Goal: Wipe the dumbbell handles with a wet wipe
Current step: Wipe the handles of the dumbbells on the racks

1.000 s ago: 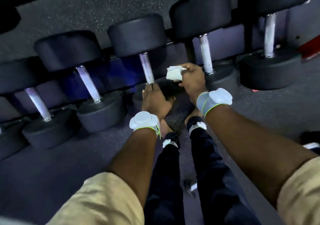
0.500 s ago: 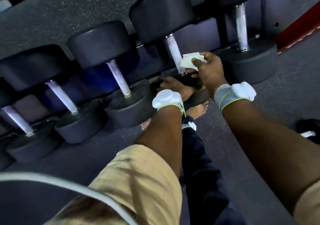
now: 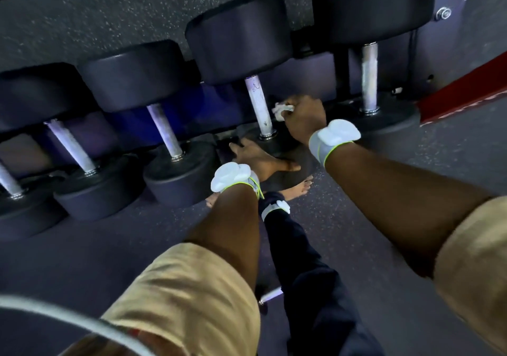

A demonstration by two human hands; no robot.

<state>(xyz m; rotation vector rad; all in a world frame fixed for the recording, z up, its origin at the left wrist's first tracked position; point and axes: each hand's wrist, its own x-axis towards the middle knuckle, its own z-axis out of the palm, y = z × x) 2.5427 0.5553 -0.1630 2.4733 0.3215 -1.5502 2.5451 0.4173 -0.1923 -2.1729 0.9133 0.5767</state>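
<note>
Crumpled white wet wipe (image 3: 282,110) is mostly hidden inside my right hand (image 3: 306,117). Only a bunched corner shows, just beside the knurled silver handle (image 3: 258,106) of the black round-headed dumbbell (image 3: 238,37); contact unclear. Right fingers curl round the wipe. My left hand (image 3: 259,158) lies spread on that dumbbell's lower head, fingertips lost in shadow.

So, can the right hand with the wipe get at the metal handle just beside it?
Probably yes: the right hand pinches the wipe close beside the handle, with nothing between them; the left hand rests lower, on the weight.
</note>
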